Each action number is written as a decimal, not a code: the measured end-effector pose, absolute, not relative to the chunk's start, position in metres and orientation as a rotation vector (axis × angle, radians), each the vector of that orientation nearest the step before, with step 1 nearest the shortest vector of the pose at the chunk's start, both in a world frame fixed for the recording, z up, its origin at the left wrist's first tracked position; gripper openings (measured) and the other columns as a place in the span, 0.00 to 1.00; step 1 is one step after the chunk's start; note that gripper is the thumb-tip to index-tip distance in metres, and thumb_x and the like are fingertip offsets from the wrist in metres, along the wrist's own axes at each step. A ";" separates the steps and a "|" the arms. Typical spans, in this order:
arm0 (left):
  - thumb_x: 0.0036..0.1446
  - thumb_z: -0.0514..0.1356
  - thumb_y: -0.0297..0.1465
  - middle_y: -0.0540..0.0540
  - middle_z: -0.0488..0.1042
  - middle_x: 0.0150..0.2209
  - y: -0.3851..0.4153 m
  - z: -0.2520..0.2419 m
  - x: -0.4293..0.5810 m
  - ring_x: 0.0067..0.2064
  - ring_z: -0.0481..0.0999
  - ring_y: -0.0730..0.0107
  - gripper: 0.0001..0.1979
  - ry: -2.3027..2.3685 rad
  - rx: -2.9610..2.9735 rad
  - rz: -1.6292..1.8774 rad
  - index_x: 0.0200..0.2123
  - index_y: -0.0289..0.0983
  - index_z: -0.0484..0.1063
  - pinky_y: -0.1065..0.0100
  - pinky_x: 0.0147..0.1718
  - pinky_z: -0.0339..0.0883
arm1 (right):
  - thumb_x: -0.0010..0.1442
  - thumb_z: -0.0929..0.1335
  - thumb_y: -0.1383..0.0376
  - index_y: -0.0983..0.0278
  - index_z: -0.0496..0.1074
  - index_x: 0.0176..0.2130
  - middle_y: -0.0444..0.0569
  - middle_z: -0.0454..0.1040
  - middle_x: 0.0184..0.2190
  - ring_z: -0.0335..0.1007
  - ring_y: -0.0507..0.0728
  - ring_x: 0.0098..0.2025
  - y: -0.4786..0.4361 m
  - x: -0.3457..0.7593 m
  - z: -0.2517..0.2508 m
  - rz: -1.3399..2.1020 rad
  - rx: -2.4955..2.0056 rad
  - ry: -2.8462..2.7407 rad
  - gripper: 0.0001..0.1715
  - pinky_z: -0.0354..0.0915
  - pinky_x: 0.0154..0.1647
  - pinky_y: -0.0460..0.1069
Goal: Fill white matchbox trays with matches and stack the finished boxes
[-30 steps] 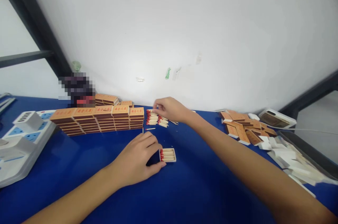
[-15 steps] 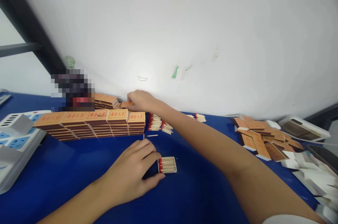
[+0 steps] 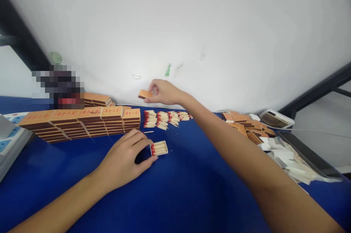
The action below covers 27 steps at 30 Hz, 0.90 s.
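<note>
My left hand (image 3: 124, 158) rests on the blue table (image 3: 178, 196), its fingers closed on the end of a small white tray of red-tipped matches (image 3: 159, 148). My right hand (image 3: 163, 92) is raised above the table near the wall and pinches an orange matchbox sleeve (image 3: 145, 94). Below it lie bundles of loose matches (image 3: 163, 118). To their left stands a row of stacked orange matchboxes (image 3: 82, 123), with a few more boxes (image 3: 96, 98) behind it.
A heap of orange sleeves (image 3: 244, 125) and white inner trays (image 3: 287, 158) lies at the right, beside a dark tray (image 3: 312, 152) and a phone-like device (image 3: 276, 119). A white power strip (image 3: 9, 138) sits at the left edge. A single match (image 3: 148, 132) lies loose.
My right hand went from the loose matches to the boxes behind the row, then lifted an orange sleeve up and to the right. The left hand kept its hold on the tray.
</note>
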<state>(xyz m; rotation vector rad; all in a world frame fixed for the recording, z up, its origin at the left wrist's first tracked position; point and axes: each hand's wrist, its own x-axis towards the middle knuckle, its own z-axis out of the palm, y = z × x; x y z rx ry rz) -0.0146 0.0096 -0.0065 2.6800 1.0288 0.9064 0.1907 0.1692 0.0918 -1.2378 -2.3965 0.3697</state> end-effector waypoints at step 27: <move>0.66 0.67 0.40 0.44 0.81 0.44 0.020 -0.010 -0.018 0.48 0.81 0.59 0.14 1.024 2.706 0.936 0.50 0.38 0.81 0.59 0.49 0.78 | 0.65 0.75 0.65 0.57 0.75 0.54 0.48 0.78 0.50 0.76 0.56 0.44 -0.001 0.284 0.002 0.565 -1.090 -2.182 0.17 0.78 0.46 0.54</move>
